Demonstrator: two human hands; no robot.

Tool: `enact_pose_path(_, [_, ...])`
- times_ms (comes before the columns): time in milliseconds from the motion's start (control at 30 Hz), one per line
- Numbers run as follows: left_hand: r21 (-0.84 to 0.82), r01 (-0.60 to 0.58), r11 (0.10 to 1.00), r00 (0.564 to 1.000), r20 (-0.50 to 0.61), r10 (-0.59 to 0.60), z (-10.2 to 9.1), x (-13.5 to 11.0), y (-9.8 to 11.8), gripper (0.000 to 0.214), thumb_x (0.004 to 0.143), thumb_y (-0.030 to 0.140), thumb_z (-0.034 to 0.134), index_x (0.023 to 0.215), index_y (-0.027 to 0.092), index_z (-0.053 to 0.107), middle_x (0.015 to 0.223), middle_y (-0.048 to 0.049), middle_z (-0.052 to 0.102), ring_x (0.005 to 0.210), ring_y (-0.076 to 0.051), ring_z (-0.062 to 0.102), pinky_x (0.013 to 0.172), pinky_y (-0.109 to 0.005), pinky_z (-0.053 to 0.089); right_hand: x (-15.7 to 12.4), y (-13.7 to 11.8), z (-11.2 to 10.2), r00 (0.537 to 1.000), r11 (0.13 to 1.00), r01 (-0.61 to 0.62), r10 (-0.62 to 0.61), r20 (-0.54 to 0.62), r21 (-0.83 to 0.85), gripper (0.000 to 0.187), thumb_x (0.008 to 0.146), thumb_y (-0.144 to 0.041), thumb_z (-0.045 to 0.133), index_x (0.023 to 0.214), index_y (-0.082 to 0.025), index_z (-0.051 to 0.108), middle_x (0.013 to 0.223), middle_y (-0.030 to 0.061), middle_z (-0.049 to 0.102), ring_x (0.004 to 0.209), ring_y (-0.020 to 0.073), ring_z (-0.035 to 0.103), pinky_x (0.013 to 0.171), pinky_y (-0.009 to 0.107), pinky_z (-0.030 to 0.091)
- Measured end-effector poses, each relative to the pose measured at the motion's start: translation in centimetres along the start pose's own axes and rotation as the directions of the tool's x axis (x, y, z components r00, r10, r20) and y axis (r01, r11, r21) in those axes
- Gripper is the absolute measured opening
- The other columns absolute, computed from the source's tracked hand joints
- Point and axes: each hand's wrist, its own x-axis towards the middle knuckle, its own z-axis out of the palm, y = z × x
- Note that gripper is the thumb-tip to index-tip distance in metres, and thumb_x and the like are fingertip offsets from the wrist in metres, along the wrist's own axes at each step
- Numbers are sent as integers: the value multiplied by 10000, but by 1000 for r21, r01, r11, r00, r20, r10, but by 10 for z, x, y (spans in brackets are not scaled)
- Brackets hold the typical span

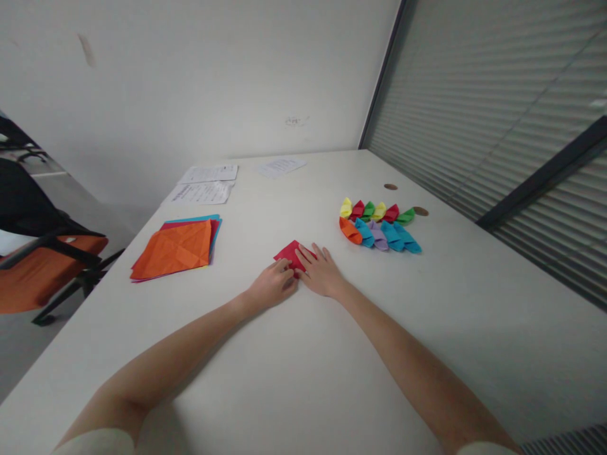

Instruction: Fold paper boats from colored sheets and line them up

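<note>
A small folded red paper [288,253] lies on the white table [294,354] in front of me. My left hand [271,285] has its fingers curled and presses on the paper's near left edge. My right hand [322,270] lies flat with fingers stretched out, holding down the paper's right side. Part of the paper is hidden under both hands.
A stack of coloured paper sheets with an orange sheet [175,249] on top lies to the left. Several folded paper pieces [379,226] in mixed colours sit in two rows to the right. Printed white sheets [208,183] lie at the far edge. An orange chair [42,265] stands left of the table.
</note>
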Motion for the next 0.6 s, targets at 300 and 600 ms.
enact_pose_path(300, [-5, 0, 1000, 1000, -1, 0, -2, 0, 2, 121, 869, 195, 544, 833, 137, 645, 961, -122, 601, 847, -186, 620, 769, -334, 557, 0, 0, -1, 1000, 1000, -1, 1, 13, -3, 646, 958, -469, 243, 1529, -166, 235, 1606, 52, 180, 1467, 371, 128, 1164, 569, 143])
enact_pose_path(600, [4, -5, 1000, 1000, -14, 5, 2, 0, -1, 117, 864, 194, 553, 833, 137, 650, 971, -129, 611, 868, -198, 628, 779, -341, 559, -1, 0, 1, 1000, 1000, 5, -6, -11, -9, 644, 963, -466, 244, 1522, -146, 255, 1605, 54, 184, 1462, 381, 132, 1164, 570, 145])
